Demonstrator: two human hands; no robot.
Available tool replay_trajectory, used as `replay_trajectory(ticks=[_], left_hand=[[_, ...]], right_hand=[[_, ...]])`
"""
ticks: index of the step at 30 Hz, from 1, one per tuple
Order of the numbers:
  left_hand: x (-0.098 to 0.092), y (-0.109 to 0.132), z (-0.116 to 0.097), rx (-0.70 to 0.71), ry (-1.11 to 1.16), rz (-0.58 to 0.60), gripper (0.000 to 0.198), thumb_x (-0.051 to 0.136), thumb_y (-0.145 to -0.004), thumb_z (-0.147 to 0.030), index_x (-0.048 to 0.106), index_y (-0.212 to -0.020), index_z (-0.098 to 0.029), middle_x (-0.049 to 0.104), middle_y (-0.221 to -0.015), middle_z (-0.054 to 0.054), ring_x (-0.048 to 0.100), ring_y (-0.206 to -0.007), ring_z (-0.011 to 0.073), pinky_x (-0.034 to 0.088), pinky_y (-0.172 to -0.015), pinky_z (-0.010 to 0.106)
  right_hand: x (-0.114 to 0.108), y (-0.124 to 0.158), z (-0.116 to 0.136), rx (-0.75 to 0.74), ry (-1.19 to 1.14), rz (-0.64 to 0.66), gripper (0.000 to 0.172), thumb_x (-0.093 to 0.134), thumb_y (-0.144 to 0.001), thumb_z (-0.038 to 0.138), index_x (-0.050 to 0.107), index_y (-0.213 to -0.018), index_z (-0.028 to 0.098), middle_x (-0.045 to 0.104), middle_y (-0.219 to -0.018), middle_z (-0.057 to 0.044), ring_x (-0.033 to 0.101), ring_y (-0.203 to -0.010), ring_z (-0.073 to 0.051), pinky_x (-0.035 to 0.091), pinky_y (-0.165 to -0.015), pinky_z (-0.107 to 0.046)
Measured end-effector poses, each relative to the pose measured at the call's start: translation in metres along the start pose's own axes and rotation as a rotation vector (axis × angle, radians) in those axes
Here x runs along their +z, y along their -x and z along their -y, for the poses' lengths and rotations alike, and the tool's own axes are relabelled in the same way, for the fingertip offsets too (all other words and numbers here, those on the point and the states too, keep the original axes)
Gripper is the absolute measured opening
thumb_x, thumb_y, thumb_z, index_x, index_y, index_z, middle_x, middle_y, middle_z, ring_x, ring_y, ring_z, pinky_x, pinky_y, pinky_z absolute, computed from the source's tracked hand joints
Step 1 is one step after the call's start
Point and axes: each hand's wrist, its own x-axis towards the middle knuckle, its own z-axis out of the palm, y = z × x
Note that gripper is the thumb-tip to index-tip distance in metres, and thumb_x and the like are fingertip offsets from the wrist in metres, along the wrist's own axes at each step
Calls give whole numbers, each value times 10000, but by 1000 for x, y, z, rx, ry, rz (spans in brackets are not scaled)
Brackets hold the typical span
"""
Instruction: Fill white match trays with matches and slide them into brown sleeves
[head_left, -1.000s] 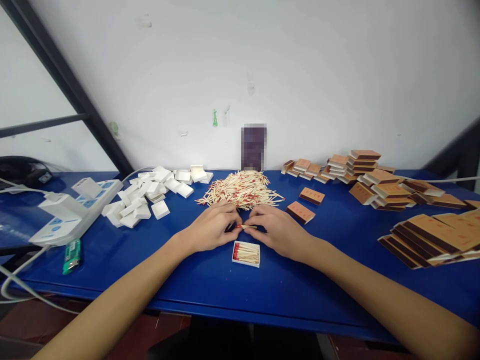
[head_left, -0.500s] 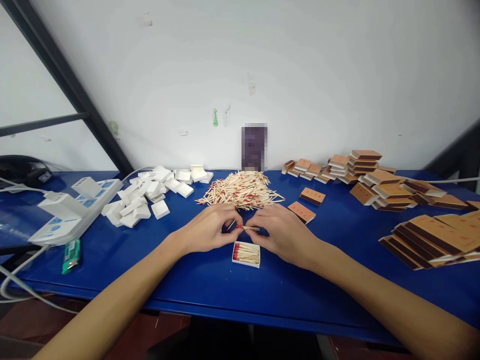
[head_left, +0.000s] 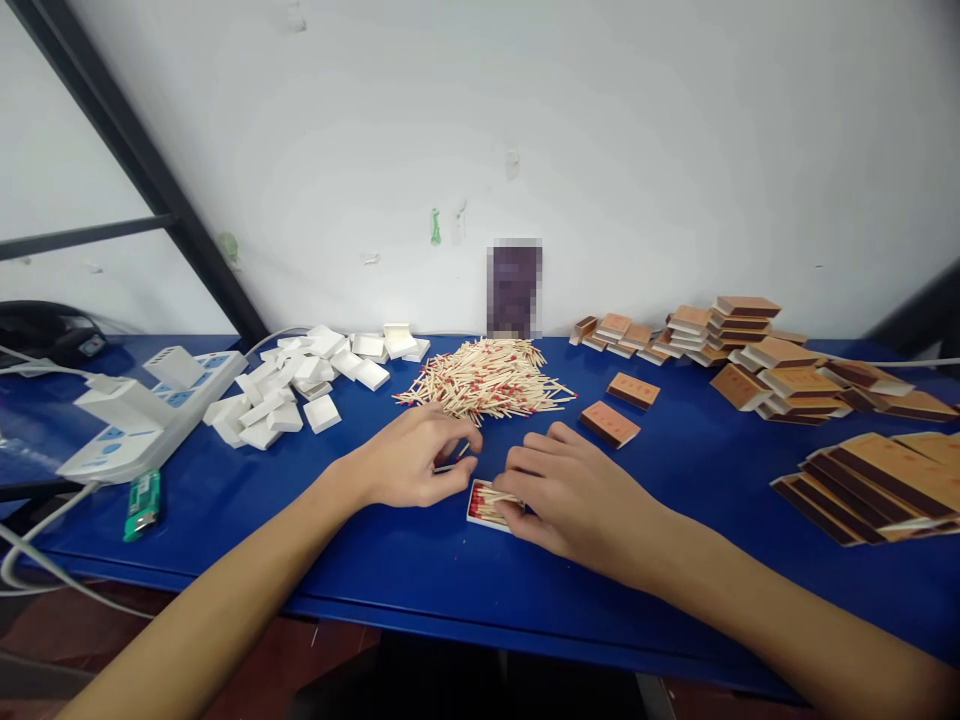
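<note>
My right hand [head_left: 564, 490] is closed over a small white matchbox tray [head_left: 470, 517], its thumb and fingertips on some matches [head_left: 501, 496] at the top of the tray. Red-headed matches fill the tray's visible left part; the hand hides its right end. Just left of the tray is my left hand [head_left: 420, 458], thumb and forefinger apart. A loose match or two [head_left: 450, 466] shows in that gap; whether the hand touches them I cannot tell. Behind both hands lies a big heap of matches [head_left: 487, 378].
White empty trays [head_left: 322, 413] lie piled at the left, near a power strip [head_left: 142, 430] and a green lighter-like item [head_left: 142, 505]. Two orange matchbox sleeves [head_left: 610, 424] lie right of the heap. More sleeves [head_left: 870, 485] are stacked at the right. The blue table [head_left: 420, 590] meets a wall.
My right hand has come down onto the tray with the matches that were between both hands. My left thumb and forefinger have parted from them. The view has shifted slightly.
</note>
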Motion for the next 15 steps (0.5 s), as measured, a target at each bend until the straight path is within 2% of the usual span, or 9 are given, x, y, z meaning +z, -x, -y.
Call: replay_trajectory(ticks=[3, 8, 15], left_hand=[[1, 1, 0, 18, 9, 22, 159, 503, -828, -244, 609, -925, -177, 496, -589, -44, 448, -549, 120, 352, -583, 261], [2, 1, 2, 96, -20, 25, 146, 518, -840, -286, 606, -844, -170, 514, -671, -15, 472, -626, 134, 361, -618, 281], [6, 1, -4, 121, -74, 86, 356, 666, -754, -515, 640, -878, -182, 566, -753, 3, 529, -697, 160, 392, -653, 290]], right_hand=[[0, 0, -1, 34, -39, 8, 157, 549, -914, 244, 670, -828, 193, 634, -801, -42, 527, -738, -175, 283, -677, -332], [-4, 2, -2, 97, -118, 54, 122, 576, -892, 265, 661, -834, 199, 625, -764, -23, 535, -730, -171, 301, -688, -331], [0, 2, -6, 118, -144, 72, 146, 565, -889, 227, 636, -766, 192, 610, -735, -16, 526, -707, -159, 297, -677, -319]])
